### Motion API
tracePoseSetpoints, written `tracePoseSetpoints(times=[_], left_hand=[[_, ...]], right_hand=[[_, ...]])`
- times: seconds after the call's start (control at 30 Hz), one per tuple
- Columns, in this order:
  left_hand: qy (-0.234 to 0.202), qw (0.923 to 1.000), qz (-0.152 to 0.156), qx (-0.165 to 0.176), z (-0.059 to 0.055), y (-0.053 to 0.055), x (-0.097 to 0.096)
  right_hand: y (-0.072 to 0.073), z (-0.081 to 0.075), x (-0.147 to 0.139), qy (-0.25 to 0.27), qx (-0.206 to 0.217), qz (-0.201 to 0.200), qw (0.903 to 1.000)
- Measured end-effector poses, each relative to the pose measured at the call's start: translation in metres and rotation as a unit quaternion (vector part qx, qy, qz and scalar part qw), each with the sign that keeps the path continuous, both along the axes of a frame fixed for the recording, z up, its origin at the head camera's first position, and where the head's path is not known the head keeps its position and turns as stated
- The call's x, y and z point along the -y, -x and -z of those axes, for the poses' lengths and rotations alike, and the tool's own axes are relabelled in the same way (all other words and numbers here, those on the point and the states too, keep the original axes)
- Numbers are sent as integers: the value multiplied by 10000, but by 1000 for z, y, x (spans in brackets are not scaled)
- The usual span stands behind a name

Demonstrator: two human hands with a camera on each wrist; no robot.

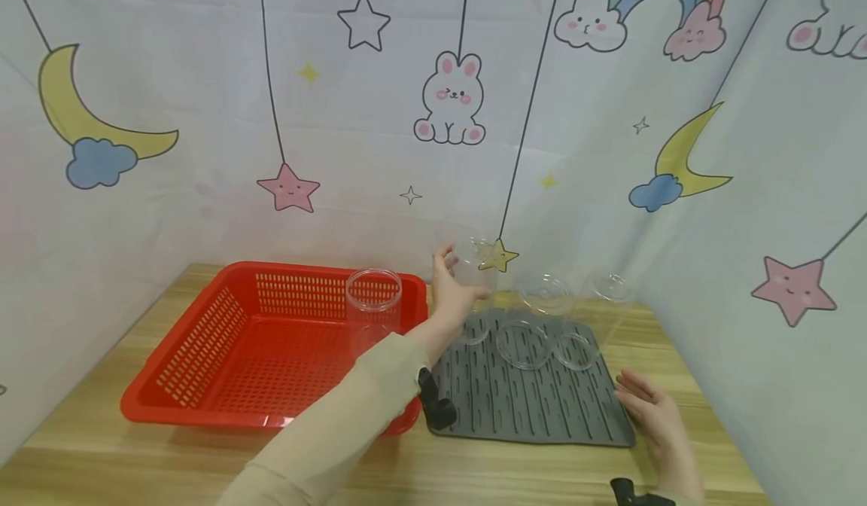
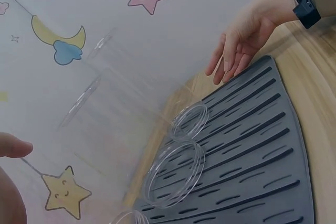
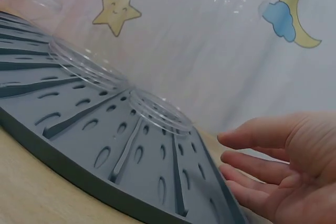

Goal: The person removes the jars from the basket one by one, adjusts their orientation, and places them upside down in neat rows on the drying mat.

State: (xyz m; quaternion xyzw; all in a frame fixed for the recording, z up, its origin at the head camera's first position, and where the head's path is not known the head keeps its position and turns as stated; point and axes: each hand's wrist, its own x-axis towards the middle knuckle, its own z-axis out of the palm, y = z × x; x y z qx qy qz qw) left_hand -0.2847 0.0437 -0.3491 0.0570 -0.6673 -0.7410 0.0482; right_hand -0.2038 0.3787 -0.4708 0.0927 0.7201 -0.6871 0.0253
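Note:
My left hand [image 1: 452, 295] curls round the upper part of a clear cylindrical jar [image 1: 472, 333], thumb across its near side and fingers at its left. The base of that jar overlaps the back left of the grey ridged mat [image 1: 521, 416]. In the left wrist view only the thumb [image 2: 13, 148] shows at the left edge. Two more clear jars, a wider one [image 1: 523, 346] and a narrower one [image 1: 576, 352], stand upright on the mat. Beside the mat's right edge my right hand [image 1: 653, 412] holds nothing, its fingers relaxed and slightly bent.
To the left of the mat sits a red plastic basket [image 1: 203, 417] with slotted sides. Another clear jar [image 1: 374, 303] stands upright at its right side, partly behind my left sleeve [image 1: 352, 416]. A cartoon-printed cloth [image 1: 379, 114] hangs close behind the wooden table [image 1: 515, 476].

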Motion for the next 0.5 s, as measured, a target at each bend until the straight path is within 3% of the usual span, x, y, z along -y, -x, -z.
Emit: tracePoseSetpoints(times=[0.5], left_hand=[[33,9997,212,115,14,2,-4]], right_hand=[[3,6,-1,-203,430,111,9988]])
